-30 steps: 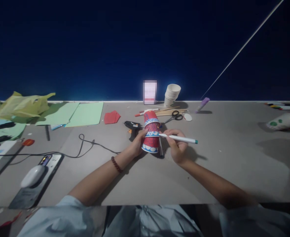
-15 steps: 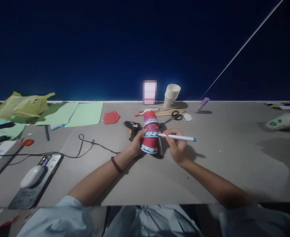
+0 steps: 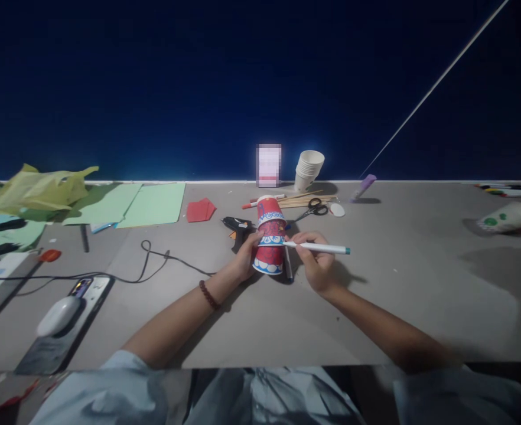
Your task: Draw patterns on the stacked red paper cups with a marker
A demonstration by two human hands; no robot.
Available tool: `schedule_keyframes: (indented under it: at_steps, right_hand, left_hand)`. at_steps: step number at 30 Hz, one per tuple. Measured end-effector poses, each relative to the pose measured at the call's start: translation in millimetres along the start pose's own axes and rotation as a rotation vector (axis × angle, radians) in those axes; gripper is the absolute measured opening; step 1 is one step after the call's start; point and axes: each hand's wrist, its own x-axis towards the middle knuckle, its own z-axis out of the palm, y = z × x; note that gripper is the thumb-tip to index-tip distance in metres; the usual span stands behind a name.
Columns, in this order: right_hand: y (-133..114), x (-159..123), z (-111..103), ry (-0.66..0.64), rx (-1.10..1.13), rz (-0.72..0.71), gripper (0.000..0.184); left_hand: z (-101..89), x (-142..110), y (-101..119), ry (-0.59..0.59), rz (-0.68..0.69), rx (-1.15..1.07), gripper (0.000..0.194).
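Observation:
A column of red paper cups, with blue and white patterned rims, stands tilted above the middle of the table. My left hand is closed around its left side, the thumb on the middle cup. Between the fingers of my right hand is a white marker pen with a green end. The pen's tip meets the right edge of the middle cup's blue and white band. Behind the cups on the left lies a black glue gun. A dark pen is partly hidden by the column.
Scissors, wooden sticks and a stack of white paper cups are at the back. Red paper and green sheets lie to the left. A phone sits front left, a cable crosses the table, and a purple-capped tube stands right.
The marker in my right hand has shifted very slightly left and down, its tip staying at the cup's edge. My left hand and the cups are almost still.

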Motion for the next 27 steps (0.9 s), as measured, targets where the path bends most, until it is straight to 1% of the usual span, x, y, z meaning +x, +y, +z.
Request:
schedule_keyframes:
  at_steps: [6,9,11,15,19,27]
  right_hand:
    - [0.2,-0.3,-0.4,0.015,-0.021,-0.008,0.007]
    - [0.8,-0.1,-1.0,0.029,-0.048,-0.009,0.005]
    - [1.5,0.0,-1.4,0.027,-0.051,-0.007,0.003]
    - [1.6,0.5,-1.4,0.007,-0.003,-0.026,0.005]
    - [0.3,1.0,-0.3,0.012,0.033,-0.006,0.006]
    - [-1.4,1.5,0.7,0.012,0.057,0.009,0.006]
  left_hand:
    - [2.3,-0.9,0.7,-0.013,0.012,-0.002,0.034]
    - [3.6,-1.6,1.3,-0.034,0.021,-0.008,0.036]
    - [3.5,-1.9,1.4,-0.028,0.007,-0.011,0.037]
    - [2.1,-2.1,0.8,-0.021,-0.002,-0.014,0.036]
    - [0.8,-1.6,0.0,-0.037,0.006,-0.009,0.038]
    - [-1.5,0.0,-0.6,-0.021,0.002,0.003,0.038]
